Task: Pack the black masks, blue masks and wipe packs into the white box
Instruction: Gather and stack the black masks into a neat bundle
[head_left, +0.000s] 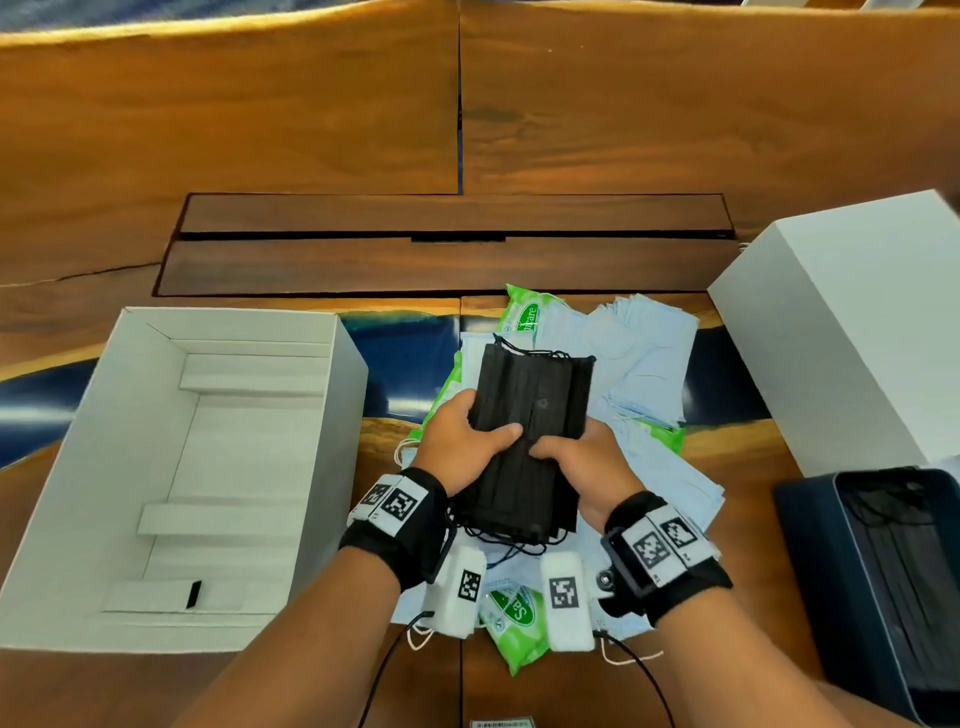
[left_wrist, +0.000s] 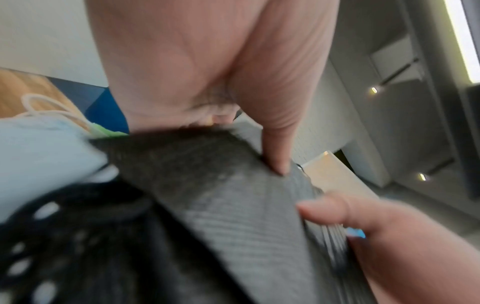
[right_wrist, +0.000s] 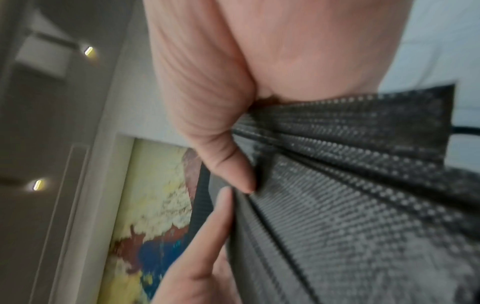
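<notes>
One stack of black masks (head_left: 530, 415), too many layers to count, was held above the table centre by both hands: left hand (head_left: 462, 441) gripped its 9 o'clock edge w/ thumb on top, right hand (head_left: 582, 462) gripped the 3 o'clock edge, thumb likewise on top, the two thumbs nearly touching. The wrist views showed each thumb pressed onto the pleated black fabric (left_wrist: 233, 205) (right_wrist: 363, 195), fingers hidden under the stack. Under the stack lay a loose heap of blue masks (head_left: 644, 364), number not countable, spreading toward 1 and 4 o'clock. At least 3 green patches of wipe packs showed: one at 12 o'clock (head_left: 524, 312), one at 6 o'clock (head_left: 514, 623), one green edge at 9 o'clock (head_left: 441, 400), partly buried by masks; whether that edge was a separate pack couldn't be told. The white box (head_left: 104, 467) stood open at 9 o'clock, only white card inserts inside. At 3 o'clock sat 1 white lid (head_left: 857, 332), closed side up, and at 4 o'clock 1 dark box (head_left: 810, 571) w/ more black masks in it.
</notes>
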